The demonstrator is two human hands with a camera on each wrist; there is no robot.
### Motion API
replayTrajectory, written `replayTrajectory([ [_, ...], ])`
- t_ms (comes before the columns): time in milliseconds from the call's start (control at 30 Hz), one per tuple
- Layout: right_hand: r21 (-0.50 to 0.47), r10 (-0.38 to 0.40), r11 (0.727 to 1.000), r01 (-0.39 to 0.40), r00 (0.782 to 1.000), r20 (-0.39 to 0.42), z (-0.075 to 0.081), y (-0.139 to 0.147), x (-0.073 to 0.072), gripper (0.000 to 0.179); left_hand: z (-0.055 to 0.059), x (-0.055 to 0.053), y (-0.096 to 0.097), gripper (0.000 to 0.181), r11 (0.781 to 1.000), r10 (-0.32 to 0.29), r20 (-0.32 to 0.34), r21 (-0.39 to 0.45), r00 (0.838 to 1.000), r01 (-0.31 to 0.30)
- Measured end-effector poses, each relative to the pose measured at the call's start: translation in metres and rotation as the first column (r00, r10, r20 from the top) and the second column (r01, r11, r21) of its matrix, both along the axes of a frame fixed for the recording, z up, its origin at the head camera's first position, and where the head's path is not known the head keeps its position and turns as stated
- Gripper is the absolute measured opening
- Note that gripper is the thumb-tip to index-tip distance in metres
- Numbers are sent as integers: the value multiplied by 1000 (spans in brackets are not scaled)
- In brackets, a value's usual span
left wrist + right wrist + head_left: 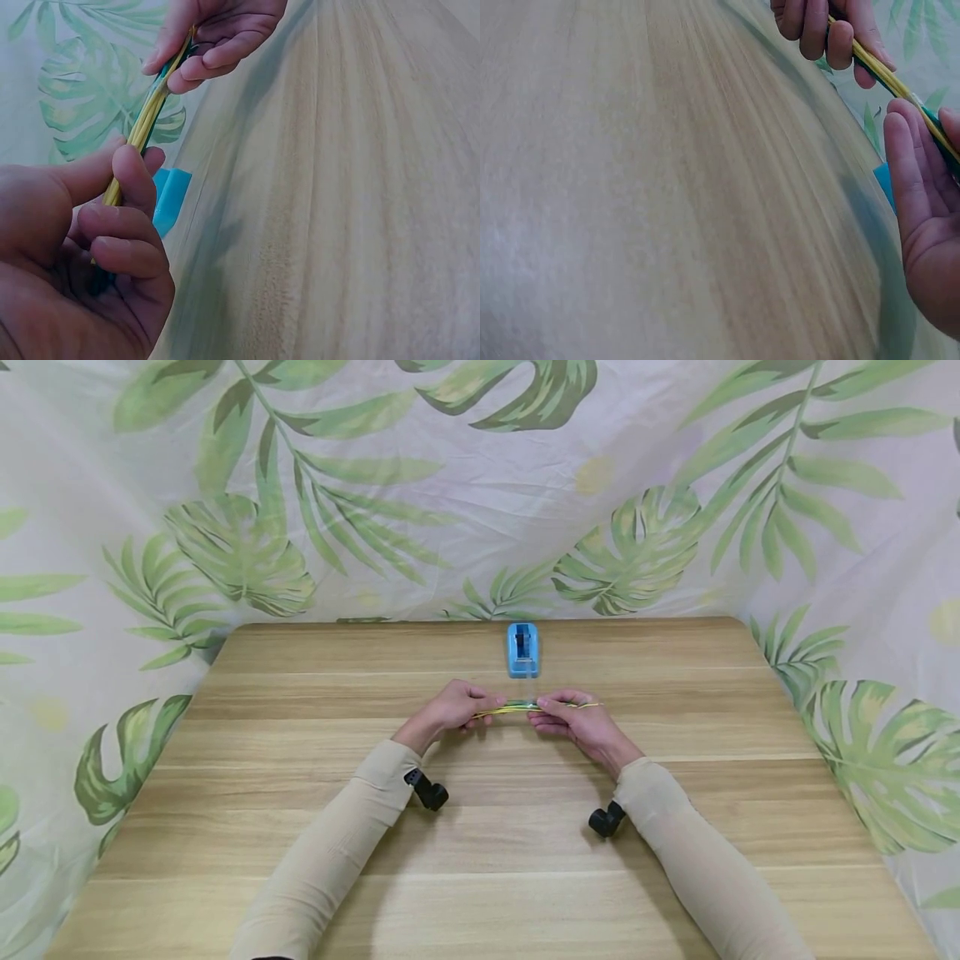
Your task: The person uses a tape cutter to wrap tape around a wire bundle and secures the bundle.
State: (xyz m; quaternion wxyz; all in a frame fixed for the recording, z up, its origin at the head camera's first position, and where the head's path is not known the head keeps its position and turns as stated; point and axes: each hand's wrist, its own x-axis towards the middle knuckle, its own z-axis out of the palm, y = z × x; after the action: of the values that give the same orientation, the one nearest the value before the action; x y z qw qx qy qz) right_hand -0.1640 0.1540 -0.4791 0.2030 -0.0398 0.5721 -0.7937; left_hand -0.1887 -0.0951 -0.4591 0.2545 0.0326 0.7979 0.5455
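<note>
"Could you read any lettering on the blue tape dispenser [522, 652]?"
"No, none was legible there."
"And on the yellow and green strands [141, 129] or the leaf-patterned cloth [480, 485]?"
"None either; no number or brand was readable."

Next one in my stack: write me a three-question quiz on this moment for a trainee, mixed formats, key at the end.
1. True or false: the blue dispenser sits beyond the left hand and the right hand, near the far edge of the table.
2. Which colours show in the bundle of strands that both hands hold?
A) red and black
B) yellow and green
C) white and orange
3. Short answer: in the head view, what runs from the dispenser toward the bundle?

Key:
1. True
2. B
3. A strip of clear tape
</note>
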Motion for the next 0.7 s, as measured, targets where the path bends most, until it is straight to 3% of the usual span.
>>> replayTrajectory([
  [367, -18, 9, 1000, -7, 990, 144, -1, 1, -1, 11, -1, 1, 1, 25, 1000, 25, -28, 13, 999, -24],
  [700, -84, -2, 996, 26, 961, 275, -1, -6, -2, 25, -3, 3, -1, 21, 999, 33, -67, 15, 997, -32],
])
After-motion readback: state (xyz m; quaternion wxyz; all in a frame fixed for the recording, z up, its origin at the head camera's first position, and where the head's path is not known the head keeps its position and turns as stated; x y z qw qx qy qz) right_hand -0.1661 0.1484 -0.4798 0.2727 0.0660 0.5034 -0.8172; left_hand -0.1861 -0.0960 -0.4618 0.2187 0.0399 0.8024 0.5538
